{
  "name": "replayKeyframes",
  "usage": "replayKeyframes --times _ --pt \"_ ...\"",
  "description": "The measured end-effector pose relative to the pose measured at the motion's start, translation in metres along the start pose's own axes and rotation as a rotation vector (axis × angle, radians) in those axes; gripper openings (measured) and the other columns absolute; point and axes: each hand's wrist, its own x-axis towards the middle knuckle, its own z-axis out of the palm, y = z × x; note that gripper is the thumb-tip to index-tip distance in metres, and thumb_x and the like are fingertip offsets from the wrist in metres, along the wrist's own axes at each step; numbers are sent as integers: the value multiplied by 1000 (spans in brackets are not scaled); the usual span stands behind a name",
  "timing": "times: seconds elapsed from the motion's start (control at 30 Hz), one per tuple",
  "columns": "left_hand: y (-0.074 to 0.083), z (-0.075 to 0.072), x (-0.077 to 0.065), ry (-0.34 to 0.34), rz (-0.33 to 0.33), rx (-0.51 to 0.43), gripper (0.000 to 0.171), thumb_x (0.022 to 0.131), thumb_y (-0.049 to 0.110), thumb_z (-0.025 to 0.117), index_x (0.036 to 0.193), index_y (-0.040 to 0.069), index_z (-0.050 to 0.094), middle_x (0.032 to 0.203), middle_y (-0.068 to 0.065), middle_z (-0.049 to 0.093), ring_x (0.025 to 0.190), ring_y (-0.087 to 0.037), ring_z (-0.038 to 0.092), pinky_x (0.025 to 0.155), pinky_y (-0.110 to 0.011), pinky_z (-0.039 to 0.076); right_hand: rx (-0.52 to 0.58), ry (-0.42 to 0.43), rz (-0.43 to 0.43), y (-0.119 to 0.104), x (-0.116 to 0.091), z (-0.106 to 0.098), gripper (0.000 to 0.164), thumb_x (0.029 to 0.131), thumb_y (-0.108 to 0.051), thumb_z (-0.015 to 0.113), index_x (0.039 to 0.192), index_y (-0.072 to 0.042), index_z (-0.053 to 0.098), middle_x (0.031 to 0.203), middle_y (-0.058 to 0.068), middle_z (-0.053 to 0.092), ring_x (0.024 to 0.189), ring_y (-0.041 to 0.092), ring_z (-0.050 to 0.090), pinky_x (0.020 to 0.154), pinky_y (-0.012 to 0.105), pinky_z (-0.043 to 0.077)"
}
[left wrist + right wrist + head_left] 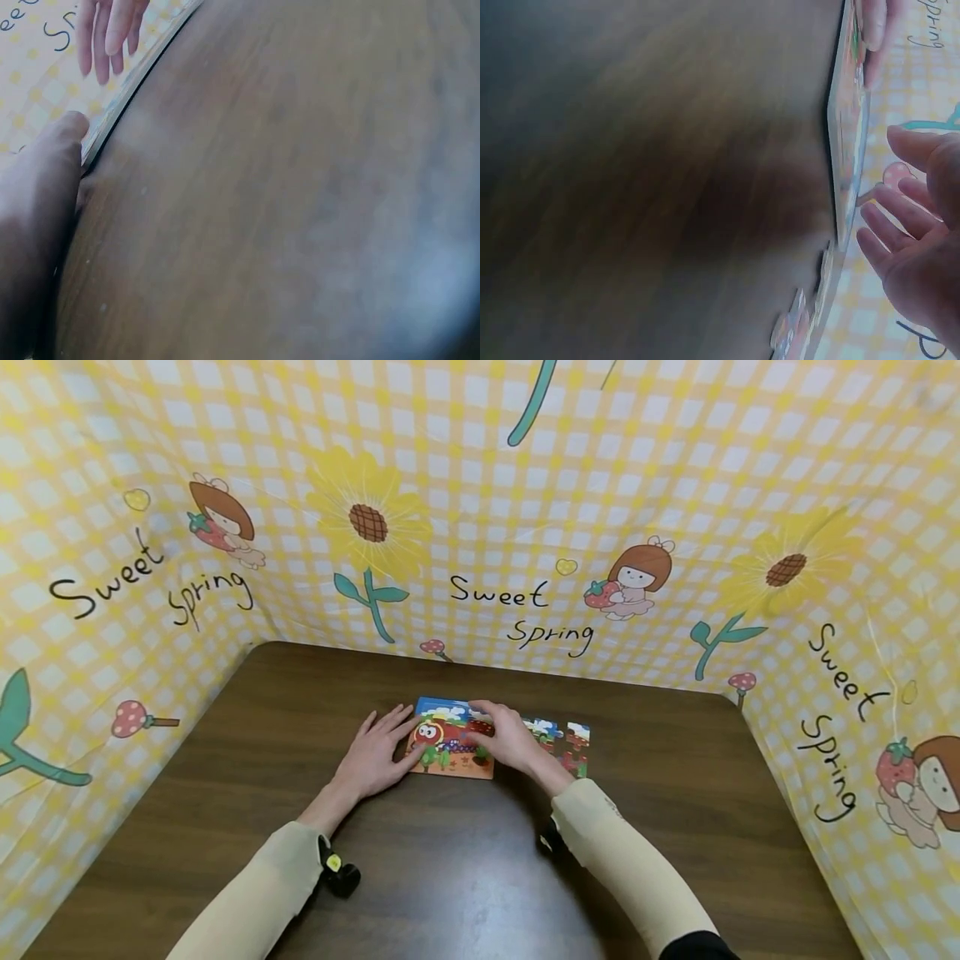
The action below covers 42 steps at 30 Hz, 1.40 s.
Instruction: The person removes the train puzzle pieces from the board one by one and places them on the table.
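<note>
A picture puzzle board (457, 767) lies flat on the table, showing a red smiling character, trees and a blue sky. My left hand (373, 756) rests at its left edge, with fingers extended and the thumb over the lower left part. Over the board's right side is my right hand (517, 745), hiding part of the picture. In the right wrist view, the fingers of the right hand (919, 232) are spread and loosely bent above the board (840, 142), with nothing seen between them. Loose puzzle pieces (578, 735) lie to the right, partly behind that hand.
The dark wooden table (435, 877) extends around the board. A yellow checked cloth (480, 527) with flowers and figures stands as walls at the back and both sides. A small black device (343, 877) sits at the left wrist.
</note>
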Motion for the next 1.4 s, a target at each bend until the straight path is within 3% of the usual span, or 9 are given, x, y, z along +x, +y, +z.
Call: replayKeyframes --times 0.2,0.37,0.6,0.8,0.93,1.13,1.3,1.4 --pt "-1 -2 0 30 13 -75 63 108 44 67 160 10 59 172 -19 48 163 -40 43 136 -68 24 -34 -42 3 -1 5 5 59 107 -22 75 161 -5 55 159 18 63 142 36 65 118 54 55" --pt "-8 -6 -3 -16 2 -86 66 108 43 68 163 11 55 176 -20 41 167 -40 34 138 -65 20 -65 -65 -18 -7 10 12 55 108 -21 73 158 -5 59 157 17 65 140 34 67 116 52 57" --pt "-11 -8 -7 -35 27 -26 68 109 51 64 166 15 52 178 -19 37 169 -39 32 139 -64 21 66 -64 7 -18 19 25 47 108 -16 73 151 -2 64 142 17 74 133 32 71 112 48 60" --pt "-8 -9 -8 -21 25 -37 62 109 52 64 162 21 58 177 -18 39 169 -37 32 139 -64 20 106 -30 67 -24 24 30 38 107 -11 73 143 -1 69 121 15 80 110 28 76 94 40 65" --pt "-9 -8 -9 -18 27 -43 57 109 52 64 158 24 63 177 -18 40 169 -38 32 138 -64 20 126 -18 101 -26 24 31 37 106 -10 73 141 2 70 118 18 81 106 29 78 88 36 65" --pt "-9 -7 -11 2 48 -29 54 107 53 66 155 27 66 175 -20 42 167 -39 34 137 -66 23 189 -29 185 -29 26 31 37 106 -9 71 140 7 71 118 22 80 94 24 77 73 27 58" --pt "-9 -5 -10 -16 45 -37 54 108 55 65 155 29 66 177 -18 40 169 -38 32 138 -65 20 214 -45 222 -32 26 31 36 106 -9 71 139 4 72 117 24 79 78 16 66 64 23 46" --pt "-9 -6 -9 -34 29 -41 55 108 55 64 157 30 64 178 -17 38 170 -36 29 139 -63 18 228 -39 239 -36 27 33 31 104 -10 74 133 1 77 112 21 78 75 12 61 63 22 45"
